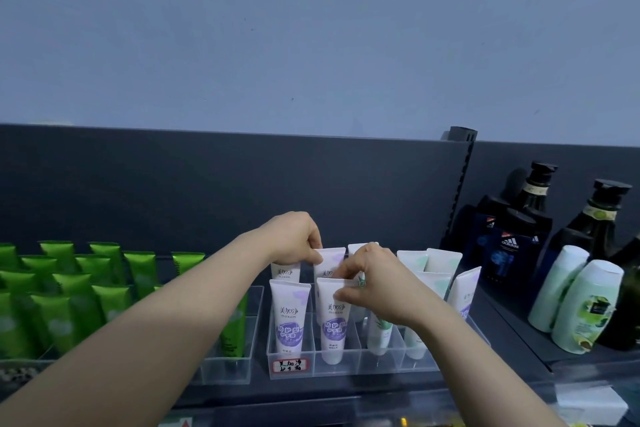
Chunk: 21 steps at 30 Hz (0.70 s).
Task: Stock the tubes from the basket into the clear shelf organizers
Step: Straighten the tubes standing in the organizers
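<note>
- While the left hand [294, 239] pinches the rear tube [331, 257], the right hand [377, 284] pinches the front tube [332, 317], apparently seating it in the organizer [346, 363].
- Next move, likely: let go, fetch another.

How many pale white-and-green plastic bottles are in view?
2, leaning side by side at far right: one pale white-and-green plastic bottle, the other right of it, before the dark pump bottles. Others may be hidden.

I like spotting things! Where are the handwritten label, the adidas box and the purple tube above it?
handwritten label [289, 365]: head view, its middle.
adidas box [510, 253]: head view, front face.
purple tube [290, 317]: head view, printed body.
</note>
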Each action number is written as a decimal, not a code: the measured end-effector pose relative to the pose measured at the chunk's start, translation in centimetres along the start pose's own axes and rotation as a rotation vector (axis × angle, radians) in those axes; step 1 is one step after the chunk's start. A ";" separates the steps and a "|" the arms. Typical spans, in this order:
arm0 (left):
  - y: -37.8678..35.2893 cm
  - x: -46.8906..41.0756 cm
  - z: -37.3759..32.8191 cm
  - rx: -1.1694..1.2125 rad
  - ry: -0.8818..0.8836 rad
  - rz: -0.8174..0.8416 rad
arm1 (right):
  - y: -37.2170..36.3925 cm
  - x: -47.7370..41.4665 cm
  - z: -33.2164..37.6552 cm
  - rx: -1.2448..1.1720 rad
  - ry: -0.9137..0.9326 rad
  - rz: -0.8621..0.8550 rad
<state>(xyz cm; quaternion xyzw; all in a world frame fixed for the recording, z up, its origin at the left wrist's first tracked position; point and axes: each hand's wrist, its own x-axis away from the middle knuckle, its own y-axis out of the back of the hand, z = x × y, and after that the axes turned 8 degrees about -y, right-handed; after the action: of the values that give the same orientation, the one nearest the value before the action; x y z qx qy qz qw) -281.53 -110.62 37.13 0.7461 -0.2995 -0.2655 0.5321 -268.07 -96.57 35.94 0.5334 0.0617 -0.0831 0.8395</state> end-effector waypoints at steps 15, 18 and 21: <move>0.4 -0.2 -0.2 0.003 -0.014 0.055 | 0.2 0.2 -1.1 -0.054 -0.013 -0.006; 0.9 -0.1 -0.3 0.053 0.002 0.069 | 1.6 0.4 -2.0 -0.078 -0.008 -0.061; 1.4 -0.5 -1.1 0.108 -0.010 0.025 | 3.2 0.9 -3.6 -0.016 -0.043 -0.082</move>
<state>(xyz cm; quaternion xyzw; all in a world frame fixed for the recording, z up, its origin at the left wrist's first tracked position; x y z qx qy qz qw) -281.32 -109.89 38.84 0.7686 -0.3255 -0.2457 0.4929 -266.62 -92.03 37.03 0.5215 0.0660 -0.1283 0.8409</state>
